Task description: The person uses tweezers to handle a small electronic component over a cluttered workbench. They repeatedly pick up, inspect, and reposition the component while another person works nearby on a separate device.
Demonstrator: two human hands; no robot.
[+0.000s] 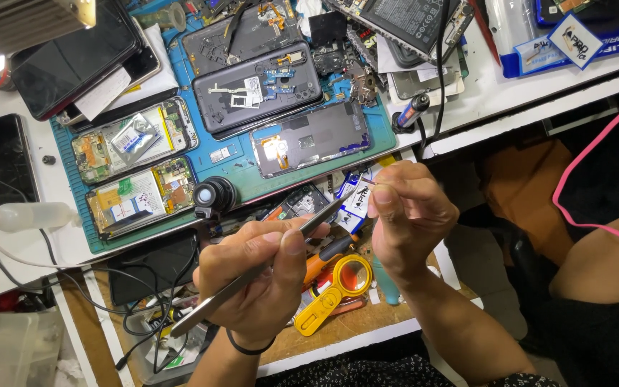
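Here, tweezers [266, 269] slanting lower-left to upper-right, clamped in left hand [256, 283], tips meeting tiny part pinched by right hand [406, 215].

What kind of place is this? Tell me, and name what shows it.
Most likely a phone repair bench. Several opened phones with bare circuit boards lie on a blue work mat, the left hand holds metal tweezers, and a yellow magnifier sits in the open drawer below.

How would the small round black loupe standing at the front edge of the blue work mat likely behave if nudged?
The round black loupe stands lens-up on the blue work mat, so it probably stays put under a light nudge. If tipped on its side, its cylindrical body would likely roll. Its glass lens looks scratch-prone, and the table edge is close.
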